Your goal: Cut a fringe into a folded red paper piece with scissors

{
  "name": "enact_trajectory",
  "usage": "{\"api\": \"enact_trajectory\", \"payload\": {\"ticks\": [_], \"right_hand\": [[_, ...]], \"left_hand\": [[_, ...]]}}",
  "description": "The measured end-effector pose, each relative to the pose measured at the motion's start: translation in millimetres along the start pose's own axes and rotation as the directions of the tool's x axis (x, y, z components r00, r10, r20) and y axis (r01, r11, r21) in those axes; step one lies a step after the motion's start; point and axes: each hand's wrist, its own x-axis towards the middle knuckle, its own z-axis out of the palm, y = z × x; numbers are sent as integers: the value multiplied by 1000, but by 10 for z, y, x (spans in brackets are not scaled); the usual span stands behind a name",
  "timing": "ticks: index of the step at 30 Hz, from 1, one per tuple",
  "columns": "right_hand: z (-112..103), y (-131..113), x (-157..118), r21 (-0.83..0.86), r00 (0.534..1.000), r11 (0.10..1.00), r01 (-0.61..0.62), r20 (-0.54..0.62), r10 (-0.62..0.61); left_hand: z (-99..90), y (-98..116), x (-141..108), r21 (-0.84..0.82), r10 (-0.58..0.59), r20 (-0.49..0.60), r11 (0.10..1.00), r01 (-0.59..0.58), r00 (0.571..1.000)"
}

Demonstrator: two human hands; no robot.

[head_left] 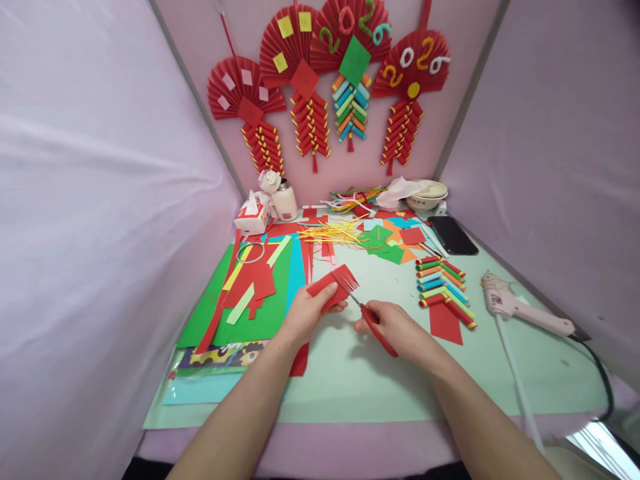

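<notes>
A piece of red paper (326,283) is pinched in my left hand (309,312), thumb on top, above the middle of the table. Narrow slits run into its right end, making a fringe. My right hand (393,328) is closed round the handles of red scissors (379,331). Their blades meet the paper beside the fringe. To the right lies a string of coloured paper rolls (445,288), with a red paper piece (446,323) at its lower end.
Coloured sheets (205,313) cover the left side. Yellow strips (333,232) and green scraps (387,250) lie farther back. At right are a black phone (453,235) and a glue gun (525,311) with its cord. Red fan decorations (285,40) hang behind the table.
</notes>
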Motion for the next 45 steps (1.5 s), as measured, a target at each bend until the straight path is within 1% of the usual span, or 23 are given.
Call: {"api": "enact_trajectory", "payload": {"ticks": [4,7,10,12,24,33,45], "right_hand": [[-16,41,-14,29,998,1000,-2,63,1],[-39,40,-36,37,995,999,7,98,-11],[-55,11,-54,35,995,999,-5,102,2],[-60,-13,-60,32,995,999,-18,95,15],[-55,-16,-53,44,997,999,-23,80,19],[-44,-7,-47,21,997,999,-41,71,40],[-12,56,-10,-36,999,999,-18,32,19]], "left_hand": [[-8,10,11,-7,9,-25,1000,-9,1000],[-19,37,21,-46,44,-69,998,-47,997],[-31,65,27,-93,73,-120,992,-85,990],[-36,77,28,-111,75,-132,990,-90,988],[-32,60,17,-69,50,-44,996,-53,998],[-27,42,24,-56,35,-55,998,-38,998],[-36,34,23,-44,34,-60,998,-36,998]]}}
